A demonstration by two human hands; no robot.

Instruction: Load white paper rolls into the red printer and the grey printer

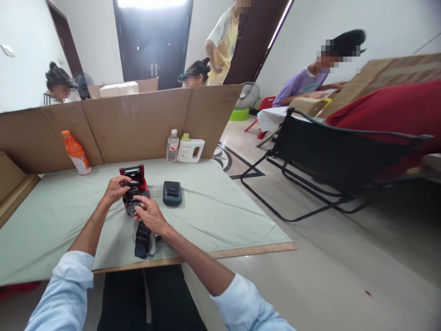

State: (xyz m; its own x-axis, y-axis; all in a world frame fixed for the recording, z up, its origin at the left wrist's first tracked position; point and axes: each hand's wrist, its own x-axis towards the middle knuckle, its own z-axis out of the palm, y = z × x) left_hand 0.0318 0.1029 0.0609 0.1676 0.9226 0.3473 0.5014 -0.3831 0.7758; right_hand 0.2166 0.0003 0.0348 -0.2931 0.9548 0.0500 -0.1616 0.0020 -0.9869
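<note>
While both hands meet over the table, they hold one small machine between them. The left hand (116, 187) has its fingers curled around the top of a red and black label printer (135, 188), near its open red lid. The right hand (149, 214) is closed on the lower front of the same printer, with the thumb and fingers pinching a black part there. What exactly that part is, I cannot tell. A dark strip (142, 239) hangs down from under the right hand and lies over the near edge of the table.

The printer sits on a pale green cloth (213, 211) that covers the table, near the middle. Just beside it, on the right, lies a small dark box-shaped device (172, 193), not touching it.

Farther back stand a clear water bottle (172, 146) and a white jug with a green cap (190, 149), close together. An orange bottle (76, 153) leans at the back left. A brown cardboard wall (138, 122) stands behind them all. Other people sit beyond it, and a black folding chair (330, 161) stands on the floor to the right.
</note>
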